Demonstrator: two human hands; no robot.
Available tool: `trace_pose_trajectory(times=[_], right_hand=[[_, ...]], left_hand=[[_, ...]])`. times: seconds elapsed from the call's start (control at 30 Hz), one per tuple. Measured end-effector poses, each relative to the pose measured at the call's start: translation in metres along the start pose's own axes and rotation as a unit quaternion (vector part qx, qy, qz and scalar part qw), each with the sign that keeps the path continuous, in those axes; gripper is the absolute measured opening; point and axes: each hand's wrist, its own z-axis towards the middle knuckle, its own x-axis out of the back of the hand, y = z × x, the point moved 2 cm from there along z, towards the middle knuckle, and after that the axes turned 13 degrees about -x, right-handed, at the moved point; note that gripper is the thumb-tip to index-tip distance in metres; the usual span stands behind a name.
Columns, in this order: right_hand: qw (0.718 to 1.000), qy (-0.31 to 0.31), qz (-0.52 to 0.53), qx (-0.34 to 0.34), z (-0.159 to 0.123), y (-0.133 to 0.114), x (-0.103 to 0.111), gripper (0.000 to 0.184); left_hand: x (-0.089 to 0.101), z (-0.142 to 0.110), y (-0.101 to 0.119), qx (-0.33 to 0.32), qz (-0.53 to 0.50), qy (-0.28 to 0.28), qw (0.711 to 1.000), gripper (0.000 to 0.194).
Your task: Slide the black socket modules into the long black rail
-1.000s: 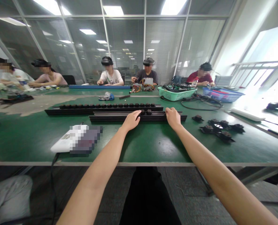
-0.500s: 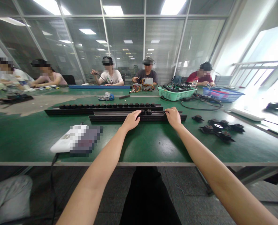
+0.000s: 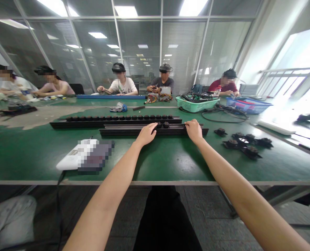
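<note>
A long black rail (image 3: 118, 132) with metal strips along its top lies across the green table in front of me. My left hand (image 3: 147, 134) is closed over it near the middle, its fingertips beside two small black round-topped pieces (image 3: 166, 124). Toward the right end, my right hand (image 3: 193, 130) has its fingers bent together at the rail's upper edge; whatever they pinch is hidden. Behind lies a second, longer black rail (image 3: 76, 124) carrying a row of several similar pieces.
Several loose black pieces (image 3: 250, 152) lie on the right. A white device (image 3: 68, 158) sits at left, partly blurred out. Beyond the rails are a grey-blue cloth (image 3: 118, 107), a green basket (image 3: 197, 105) of cables and a blue basket (image 3: 251, 106). Co-workers sit across the table.
My hands stay almost still at the rail, the right fingers shifting only slightly. Across the table, a co-worker in white raises a hand with a dark cable, then lowers it.
</note>
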Motion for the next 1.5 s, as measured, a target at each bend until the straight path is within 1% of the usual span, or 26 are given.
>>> trace_pose_trajectory(times=[0.3,0.67,1.5], right_hand=[[1.000,-0.003,0.000,-0.007,-0.0009,-0.0007,0.0034,0.041],[1.000,-0.001,-0.005,-0.014,0.0026,0.0031,0.0039,0.041],[1.000,-0.006,-0.017,-0.016,0.0011,0.0005,0.0064,0.041]], left_hand=[[-0.0003,-0.0006,-0.0012,-0.004,-0.004,0.010,1.000,0.052],[-0.0004,-0.0004,-0.0008,-0.002,0.001,0.006,1.000,0.053],[0.0005,-0.0009,-0.0004,0.003,-0.006,0.006,1.000,0.053]])
